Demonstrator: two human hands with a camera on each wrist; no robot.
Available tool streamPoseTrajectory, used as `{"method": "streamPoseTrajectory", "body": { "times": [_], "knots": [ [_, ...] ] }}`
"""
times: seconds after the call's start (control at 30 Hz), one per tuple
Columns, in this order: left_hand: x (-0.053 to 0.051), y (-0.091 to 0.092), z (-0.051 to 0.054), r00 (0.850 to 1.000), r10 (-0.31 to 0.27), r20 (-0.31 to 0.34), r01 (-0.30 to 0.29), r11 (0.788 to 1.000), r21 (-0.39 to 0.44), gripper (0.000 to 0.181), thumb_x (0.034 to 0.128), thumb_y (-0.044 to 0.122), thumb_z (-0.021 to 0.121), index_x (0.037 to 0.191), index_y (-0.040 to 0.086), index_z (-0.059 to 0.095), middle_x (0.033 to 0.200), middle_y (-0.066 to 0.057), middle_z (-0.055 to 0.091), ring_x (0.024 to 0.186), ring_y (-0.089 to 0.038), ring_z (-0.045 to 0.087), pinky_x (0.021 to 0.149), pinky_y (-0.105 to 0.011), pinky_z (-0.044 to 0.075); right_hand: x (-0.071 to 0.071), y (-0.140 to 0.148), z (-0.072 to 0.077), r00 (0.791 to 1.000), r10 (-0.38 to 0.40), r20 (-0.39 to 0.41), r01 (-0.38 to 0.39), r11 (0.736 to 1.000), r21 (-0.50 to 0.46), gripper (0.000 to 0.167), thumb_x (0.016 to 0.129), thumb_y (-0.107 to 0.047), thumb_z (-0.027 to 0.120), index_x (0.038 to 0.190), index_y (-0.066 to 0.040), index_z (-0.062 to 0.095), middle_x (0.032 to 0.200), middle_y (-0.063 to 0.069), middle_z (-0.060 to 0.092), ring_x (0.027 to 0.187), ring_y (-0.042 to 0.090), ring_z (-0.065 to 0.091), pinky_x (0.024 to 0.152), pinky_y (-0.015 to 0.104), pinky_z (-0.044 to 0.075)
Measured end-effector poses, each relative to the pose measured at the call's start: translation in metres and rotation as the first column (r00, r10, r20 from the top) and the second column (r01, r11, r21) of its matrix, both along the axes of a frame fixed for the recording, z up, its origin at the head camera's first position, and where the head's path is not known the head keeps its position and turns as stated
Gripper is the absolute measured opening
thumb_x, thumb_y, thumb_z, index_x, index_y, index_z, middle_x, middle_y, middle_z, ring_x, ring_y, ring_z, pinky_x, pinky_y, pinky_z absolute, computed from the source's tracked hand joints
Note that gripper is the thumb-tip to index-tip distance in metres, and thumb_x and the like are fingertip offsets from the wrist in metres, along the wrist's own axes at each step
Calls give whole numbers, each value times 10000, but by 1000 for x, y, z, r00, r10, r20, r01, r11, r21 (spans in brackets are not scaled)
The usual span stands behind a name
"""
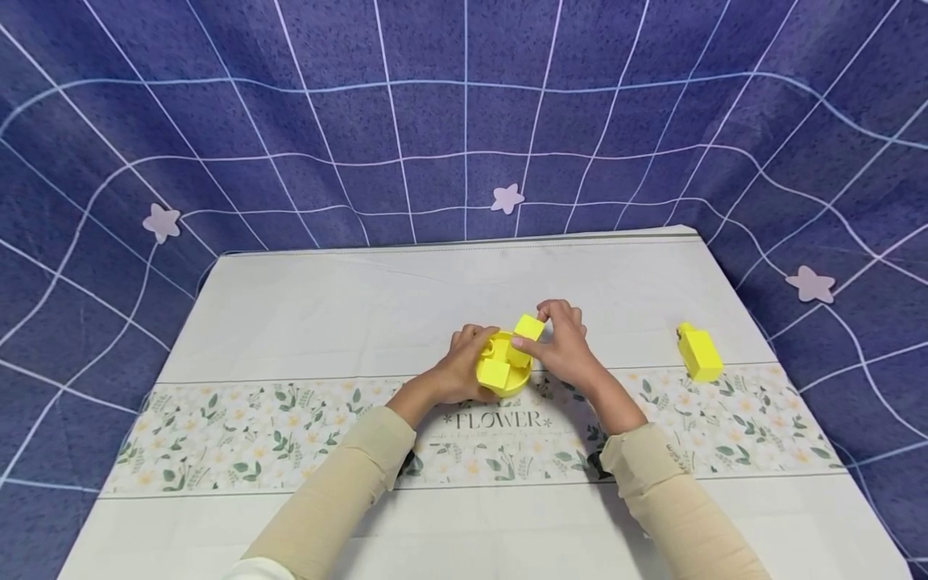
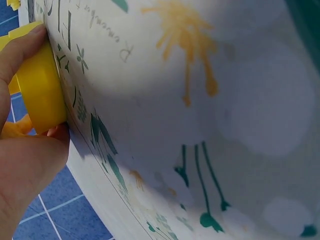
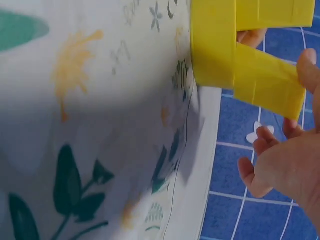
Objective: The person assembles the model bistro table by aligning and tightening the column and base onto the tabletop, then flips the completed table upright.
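Holding the bowl (image 1: 516, 387) on the tabletop (image 1: 348, 314) with the left hand (image 1: 458, 370); pinching a tilted block (image 1: 528, 328), poking out of the bowl, with the right hand (image 1: 567, 346). Maybe putting it in or taking it out; cannot tell which. Next, probably best to hold the bowl still.

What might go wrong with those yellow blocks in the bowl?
The tilted block could slip or topple, since the right hand pinches it only near its top end. It could also bump the other block, which stands close by in the small bowl. And if the left hand loosens around the bowl, a push might make it slide or tip.
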State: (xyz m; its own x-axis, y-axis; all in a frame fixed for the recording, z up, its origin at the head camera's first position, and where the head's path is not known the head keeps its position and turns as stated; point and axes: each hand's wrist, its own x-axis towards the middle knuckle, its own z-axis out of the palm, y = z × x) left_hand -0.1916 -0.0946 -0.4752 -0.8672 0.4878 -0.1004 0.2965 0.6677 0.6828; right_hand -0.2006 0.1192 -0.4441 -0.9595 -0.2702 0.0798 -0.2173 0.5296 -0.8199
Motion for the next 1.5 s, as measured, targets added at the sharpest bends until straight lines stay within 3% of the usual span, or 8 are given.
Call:
{"method": "streamPoseTrajectory", "body": {
  "times": [0.17, 0.27, 0.4, 0.53, 0.8, 1.03, 1.27, 1.5],
  "knots": [
    [0, -1, 1, 1000, -6, 3, 6, 1000, 5, 1103, 621, 168, 919, 1507, 149, 261, 1366, -62, 320, 1220, -228, 274, 1073, -432, 296, -1, 10, 1, 993, 116, -31, -116, 993, -16, 507, 897, -245, 690, 1356, -133, 508, 1503, 118, 284, 1321, 328, 178, 1028, 646, 140],
    [0, -2, 1, 1000, -8, 4, 8, 1000, 5, 1105, 620, 172, 919, 1507, 150, 260, 1371, -65, 319, 1226, -231, 272, 1071, -430, 297, -2, 13, 1, 989, 147, -34, -147, 989, -23, 487, 902, -205, 682, 1364, -161, 534, 1532, 106, 270, 1337, 328, 173, 1028, 664, 161],
    [0, -1, 1, 1000, -8, 0, 8, 1000, 12, 1106, 616, 168, 922, 1505, 148, 265, 1368, -69, 324, 1225, -237, 275, 1069, -431, 299, -1, 12, -1, 997, 81, -15, -81, 996, -30, 375, 851, -199, 745, 1176, -140, 568, 1471, 104, 342, 1303, 318, 212, 1037, 644, 193],
    [0, -1, 1, 1000, -7, -9, 7, 1000, 21, 1096, 610, 161, 924, 1497, 144, 281, 1353, -74, 330, 1207, -239, 282, 1063, -435, 305, 0, 8, -4, 1000, 9, -12, -9, 1000, -6, 401, 804, -228, 794, 1037, -115, 488, 1382, 107, 387, 1259, 318, 243, 1051, 610, 156],
    [1, -1, 1, 1000, -6, -3, 6, 1000, 26, 1086, 618, 157, 920, 1497, 135, 283, 1343, -83, 332, 1194, -241, 282, 1061, -435, 307, 4, 6, -6, 999, -20, -33, 20, 1000, 21, 415, 813, -261, 784, 1043, -110, 473, 1363, 105, 382, 1264, 314, 239, 1059, 573, 124],
    [1, -1, 1, 1000, -10, -2, 10, 999, 30, 1090, 623, 156, 917, 1502, 132, 272, 1354, -77, 327, 1204, -238, 272, 1065, -437, 302, 7, 7, -6, 998, -13, -60, 12, 1000, -11, 422, 812, -247, 785, 1098, -105, 510, 1381, 109, 377, 1267, 318, 242, 1049, 592, 118],
    [0, -1, 1, 1000, -7, 18, 6, 1000, 30, 1099, 624, 165, 918, 1509, 155, 268, 1357, -58, 320, 1221, -225, 268, 1081, -437, 293, 9, 16, 2, 997, -16, -80, 14, 999, -33, 423, 842, -236, 757, 1182, -124, 533, 1395, 101, 356, 1269, 313, 230, 1038, 603, 144],
    [-3, -6, 4, 997, -57, 46, 55, 998, 35, 1090, 644, 144, 905, 1523, 167, 261, 1385, -67, 308, 1241, -238, 263, 1083, -465, 282, 10, 31, 8, 995, -66, -69, 62, 996, -58, 364, 884, -252, 710, 1179, -133, 532, 1391, 85, 357, 1256, 300, 229, 1029, 594, 158]
  ]
}}
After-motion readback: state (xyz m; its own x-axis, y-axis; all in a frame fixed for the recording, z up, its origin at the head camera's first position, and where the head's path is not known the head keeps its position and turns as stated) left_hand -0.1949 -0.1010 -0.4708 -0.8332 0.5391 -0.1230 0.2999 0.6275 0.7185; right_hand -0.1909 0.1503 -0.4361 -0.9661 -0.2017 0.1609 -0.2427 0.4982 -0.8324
